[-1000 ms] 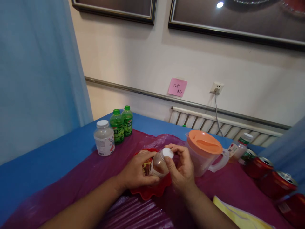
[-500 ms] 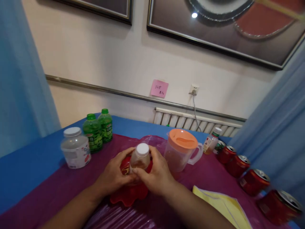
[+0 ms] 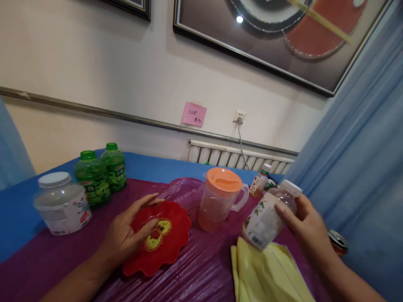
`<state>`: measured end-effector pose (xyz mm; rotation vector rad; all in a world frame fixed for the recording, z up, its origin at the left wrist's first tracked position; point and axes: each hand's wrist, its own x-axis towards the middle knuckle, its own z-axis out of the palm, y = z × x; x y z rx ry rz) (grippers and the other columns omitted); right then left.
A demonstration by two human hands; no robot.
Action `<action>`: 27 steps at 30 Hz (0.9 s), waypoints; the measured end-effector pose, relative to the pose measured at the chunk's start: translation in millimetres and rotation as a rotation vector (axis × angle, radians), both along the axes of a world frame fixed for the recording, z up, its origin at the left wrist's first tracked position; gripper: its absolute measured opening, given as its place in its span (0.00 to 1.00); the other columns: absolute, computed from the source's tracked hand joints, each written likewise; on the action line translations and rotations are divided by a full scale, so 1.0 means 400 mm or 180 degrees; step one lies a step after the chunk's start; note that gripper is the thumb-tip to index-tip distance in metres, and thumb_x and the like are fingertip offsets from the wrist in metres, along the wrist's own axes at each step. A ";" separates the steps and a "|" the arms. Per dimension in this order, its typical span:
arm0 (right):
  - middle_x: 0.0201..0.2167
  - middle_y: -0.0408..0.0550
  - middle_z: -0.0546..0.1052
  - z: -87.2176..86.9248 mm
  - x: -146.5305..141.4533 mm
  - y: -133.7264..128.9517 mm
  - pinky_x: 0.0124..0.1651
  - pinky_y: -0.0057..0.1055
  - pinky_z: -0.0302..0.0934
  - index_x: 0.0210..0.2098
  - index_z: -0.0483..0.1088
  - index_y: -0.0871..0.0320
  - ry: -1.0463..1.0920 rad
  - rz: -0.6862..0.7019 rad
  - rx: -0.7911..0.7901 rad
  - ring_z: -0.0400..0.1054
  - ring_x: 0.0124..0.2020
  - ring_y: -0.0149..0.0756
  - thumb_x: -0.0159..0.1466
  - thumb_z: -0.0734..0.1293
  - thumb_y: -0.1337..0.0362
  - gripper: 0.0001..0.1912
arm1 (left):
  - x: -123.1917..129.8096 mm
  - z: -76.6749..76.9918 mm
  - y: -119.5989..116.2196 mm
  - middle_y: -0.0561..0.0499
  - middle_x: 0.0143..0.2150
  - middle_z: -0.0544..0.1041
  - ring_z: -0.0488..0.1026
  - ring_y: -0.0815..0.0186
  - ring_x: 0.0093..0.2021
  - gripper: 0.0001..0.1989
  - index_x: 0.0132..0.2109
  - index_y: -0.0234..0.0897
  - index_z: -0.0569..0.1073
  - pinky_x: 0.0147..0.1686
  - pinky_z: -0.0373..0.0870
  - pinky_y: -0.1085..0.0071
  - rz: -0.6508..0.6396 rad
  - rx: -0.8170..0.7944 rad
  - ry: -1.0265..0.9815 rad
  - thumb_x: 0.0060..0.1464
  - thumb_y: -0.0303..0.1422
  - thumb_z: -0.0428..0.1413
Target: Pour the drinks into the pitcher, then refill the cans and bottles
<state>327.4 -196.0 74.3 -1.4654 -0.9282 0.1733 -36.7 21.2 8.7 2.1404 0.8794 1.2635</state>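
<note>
My right hand (image 3: 307, 224) grips a clear plastic bottle (image 3: 266, 220) with a white cap and a printed label. The bottle leans, its base just above or touching the folded yellow cloth (image 3: 267, 272); I cannot tell which. At the left edge of a red scalloped plate (image 3: 173, 247) with a yellow printed design is my left hand (image 3: 132, 230). Its fingers stretch along the far rim and its thumb lies over the plate, with nothing held. Between the plate and the bottle stands a clear pitcher (image 3: 215, 207) with an orange lid and some liquid inside.
On the left are a white-lidded jar (image 3: 64, 209) and two green bottles (image 3: 92, 180). A small white-capped bottle (image 3: 260, 180) stands behind the held one. One can (image 3: 337, 241) shows beyond my right wrist. Purple plastic sheeting (image 3: 195, 260) covers the blue table (image 3: 147, 165).
The bottle has gone from between both hands above the plate to the right, now in my right hand only. My left hand has let go. The view has turned right.
</note>
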 end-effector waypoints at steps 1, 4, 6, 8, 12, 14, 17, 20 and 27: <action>0.48 0.56 0.80 -0.012 0.054 0.001 0.45 0.41 0.72 0.53 0.71 0.56 -0.0089 -0.0298 -0.0120 0.77 0.45 0.49 0.54 0.77 0.47 0.33 | -0.001 -0.003 0.008 0.47 0.53 0.81 0.78 0.54 0.54 0.29 0.62 0.45 0.68 0.58 0.72 0.58 0.0051 0.0034 0.0058 0.59 0.52 0.55; 0.43 0.55 0.81 -0.059 0.199 0.040 0.43 0.42 0.70 0.50 0.70 0.58 -0.0558 -0.1076 -0.0682 0.76 0.41 0.49 0.52 0.74 0.42 0.35 | -0.006 -0.018 0.037 0.48 0.52 0.83 0.80 0.55 0.52 0.29 0.60 0.44 0.70 0.57 0.74 0.60 0.0108 0.0165 0.0231 0.57 0.52 0.58; 0.42 0.56 0.81 -0.090 0.275 0.084 0.43 0.41 0.69 0.49 0.71 0.59 -0.0954 -0.1458 -0.1122 0.76 0.41 0.49 0.52 0.72 0.40 0.35 | -0.009 -0.027 0.056 0.49 0.50 0.84 0.81 0.56 0.49 0.27 0.59 0.43 0.71 0.55 0.75 0.62 0.0089 0.0267 0.0294 0.57 0.52 0.59; 0.43 0.58 0.80 -0.116 0.331 0.132 0.44 0.42 0.68 0.48 0.71 0.60 -0.1054 -0.1619 -0.1311 0.75 0.42 0.51 0.51 0.72 0.41 0.34 | -0.010 -0.034 0.070 0.49 0.48 0.84 0.82 0.57 0.48 0.26 0.57 0.43 0.73 0.54 0.77 0.63 0.0067 0.0330 0.0311 0.57 0.51 0.59; 0.47 0.62 0.79 -0.153 0.391 0.210 0.47 0.44 0.66 0.49 0.71 0.61 -0.1115 -0.1773 -0.1534 0.74 0.46 0.54 0.52 0.71 0.42 0.35 | -0.007 -0.032 0.075 0.49 0.46 0.85 0.83 0.57 0.45 0.24 0.55 0.42 0.74 0.50 0.79 0.63 0.0012 0.0282 0.0294 0.57 0.50 0.59; 0.47 0.63 0.79 -0.170 0.404 0.237 0.48 0.45 0.66 0.50 0.72 0.62 -0.1153 -0.1818 -0.1643 0.74 0.47 0.56 0.52 0.71 0.43 0.35 | -0.005 -0.024 0.068 0.49 0.45 0.85 0.83 0.57 0.45 0.23 0.54 0.42 0.74 0.50 0.79 0.62 -0.0020 0.0209 0.0299 0.57 0.49 0.59; 0.47 0.66 0.78 -0.192 0.416 0.261 0.49 0.46 0.66 0.50 0.72 0.64 -0.1192 -0.1881 -0.1768 0.74 0.49 0.58 0.53 0.71 0.44 0.34 | -0.004 -0.010 0.055 0.48 0.44 0.86 0.84 0.57 0.45 0.22 0.53 0.41 0.75 0.50 0.79 0.62 -0.0065 0.0134 0.0321 0.57 0.48 0.58; 0.47 0.69 0.78 -0.205 0.424 0.268 0.48 0.46 0.66 0.50 0.71 0.66 -0.1194 -0.1956 -0.1832 0.74 0.48 0.59 0.54 0.70 0.44 0.35 | -0.002 -0.003 0.049 0.49 0.44 0.86 0.84 0.57 0.44 0.20 0.52 0.42 0.75 0.49 0.79 0.62 -0.0101 0.0134 0.0332 0.57 0.47 0.59; 0.50 0.72 0.74 -0.204 0.378 0.211 0.54 0.51 0.63 0.54 0.70 0.70 -0.1386 -0.2100 -0.1508 0.67 0.54 0.62 0.54 0.67 0.45 0.39 | 0.003 -0.013 0.049 0.49 0.43 0.86 0.83 0.58 0.43 0.18 0.51 0.41 0.76 0.48 0.79 0.63 -0.0169 0.0119 0.0285 0.57 0.43 0.59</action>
